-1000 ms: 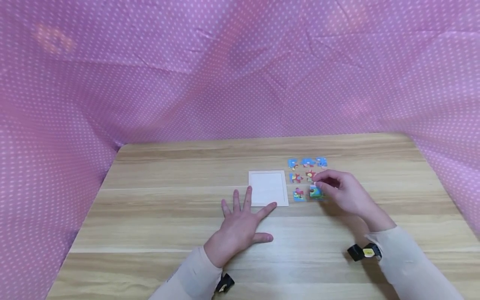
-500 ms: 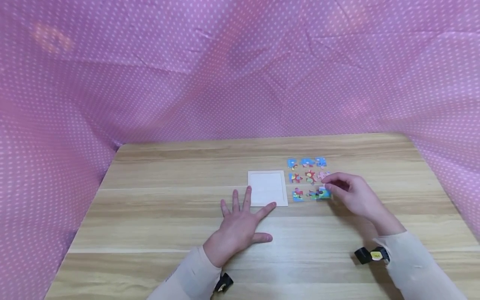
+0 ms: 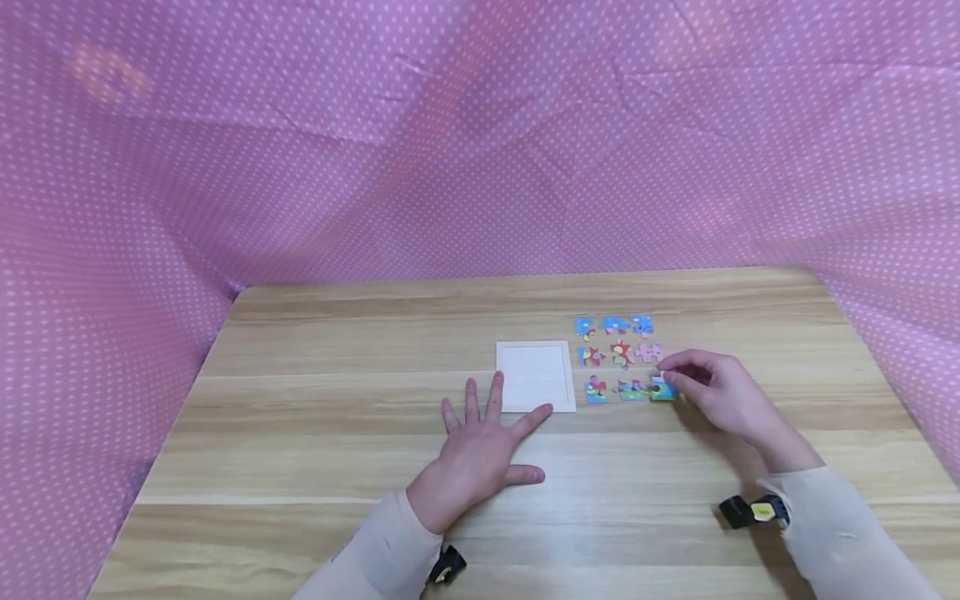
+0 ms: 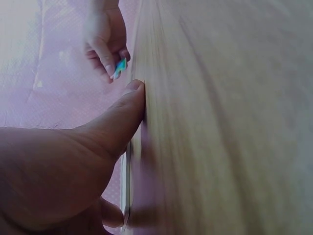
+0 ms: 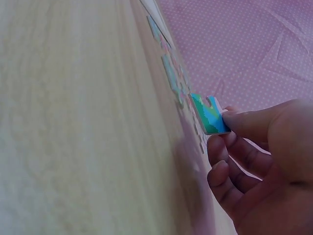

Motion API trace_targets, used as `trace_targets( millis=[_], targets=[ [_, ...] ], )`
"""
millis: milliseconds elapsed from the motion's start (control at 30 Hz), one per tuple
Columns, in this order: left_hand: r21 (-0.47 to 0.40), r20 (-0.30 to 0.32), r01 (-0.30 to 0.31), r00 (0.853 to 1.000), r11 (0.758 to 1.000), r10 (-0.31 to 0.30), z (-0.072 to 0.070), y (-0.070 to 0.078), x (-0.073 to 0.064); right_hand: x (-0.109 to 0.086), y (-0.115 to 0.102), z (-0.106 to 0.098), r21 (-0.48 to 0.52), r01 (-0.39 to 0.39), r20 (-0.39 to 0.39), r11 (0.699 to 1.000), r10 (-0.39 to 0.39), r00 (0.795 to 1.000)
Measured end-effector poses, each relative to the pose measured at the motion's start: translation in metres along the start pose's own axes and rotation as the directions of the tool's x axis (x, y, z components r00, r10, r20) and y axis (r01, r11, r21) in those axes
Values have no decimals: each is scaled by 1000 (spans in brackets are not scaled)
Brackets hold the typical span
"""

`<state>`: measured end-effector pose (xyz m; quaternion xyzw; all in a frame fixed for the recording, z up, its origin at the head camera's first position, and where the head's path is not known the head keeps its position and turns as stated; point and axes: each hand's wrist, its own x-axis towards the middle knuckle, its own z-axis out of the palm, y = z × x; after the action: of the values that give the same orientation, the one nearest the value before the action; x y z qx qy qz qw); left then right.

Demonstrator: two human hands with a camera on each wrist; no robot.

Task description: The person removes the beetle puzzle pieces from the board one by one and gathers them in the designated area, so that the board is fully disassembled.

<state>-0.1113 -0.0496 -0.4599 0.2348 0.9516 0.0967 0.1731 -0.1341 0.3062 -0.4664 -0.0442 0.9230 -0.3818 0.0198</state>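
Between the thumb and fingers of my right hand (image 3: 722,393) is a jigsaw piece (image 5: 207,116), green and blue with a pale pink corner. In the head view the jigsaw piece (image 3: 662,389) is at the right end of the nearest row of pieces, and the right wrist view shows it tilted above the table. My left hand (image 3: 480,457) lies flat with fingers spread. Its index finger and another fingertip rest on the near and left edges of a white square puzzle tray (image 3: 534,375), which holds no pieces.
Several loose jigsaw pieces (image 3: 621,353) lie in three rows right of the tray, in blue, red, pink and green. The wooden table (image 3: 337,417) ends at the back against a pink dotted cloth (image 3: 480,167). Each wrist carries a small black camera (image 3: 738,512).
My right hand has moved right along the nearest row with the jigsaw piece in its pinch, uncovering the piece in the middle of that row and a pink one. The left hand stays put.
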Motion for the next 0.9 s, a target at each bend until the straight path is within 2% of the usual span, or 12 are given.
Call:
trace_targets(
  millis=[567,900],
  targets=[
    [11,-6,-4,1000,1000,4,1,-2,2,7,7,2,-52,5,13,999,-4,1000],
    [11,18,11,1000,1000,-11,1,-2,3,8,7,6,-75,5,-5,997,-6,1000]
  ],
)
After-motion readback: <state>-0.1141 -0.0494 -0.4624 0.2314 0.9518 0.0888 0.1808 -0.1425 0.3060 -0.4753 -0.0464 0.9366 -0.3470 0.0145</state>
